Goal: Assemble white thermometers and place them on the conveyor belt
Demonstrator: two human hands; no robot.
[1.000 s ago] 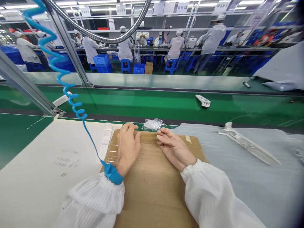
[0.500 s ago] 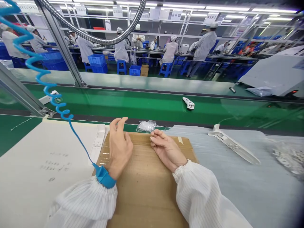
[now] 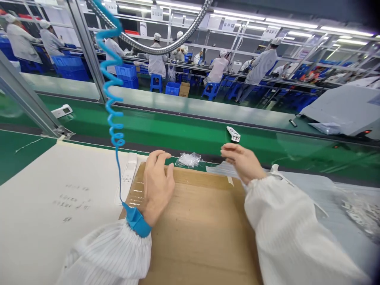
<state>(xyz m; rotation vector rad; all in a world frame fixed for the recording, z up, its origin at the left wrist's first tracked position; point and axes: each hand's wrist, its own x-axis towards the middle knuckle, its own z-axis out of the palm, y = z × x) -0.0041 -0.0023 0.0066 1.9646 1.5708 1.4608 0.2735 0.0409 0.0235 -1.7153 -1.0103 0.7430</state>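
My left hand (image 3: 158, 186), a blue wrist strap (image 3: 138, 222) round its wrist, is over the left part of a brown cardboard sheet (image 3: 202, 221). Its fingers are apart and loosely bent, with nothing in them. Beyond the sheet's far right corner, my right hand (image 3: 243, 161) reaches out, fingers stretched and slightly curled, nothing visible in them. Just past its fingertips a white handheld device (image 3: 233, 134) lies on the green conveyor belt (image 3: 166, 128). A clear bag of small white parts (image 3: 189, 159) sits at the sheet's far edge, between the hands.
A white shell part (image 3: 130, 168) lies left of the cardboard. My right sleeve partly covers another shell (image 3: 275, 169). A bag of white pieces (image 3: 362, 208) is at far right. A blue coiled cord (image 3: 114, 91) hangs to my wrist strap. Another device (image 3: 62, 111) lies on the belt at left.
My right hand has moved right and forward, off the cardboard, towards the device on the belt. My left hand has barely moved over the sheet. The view has shifted and tilted slightly.
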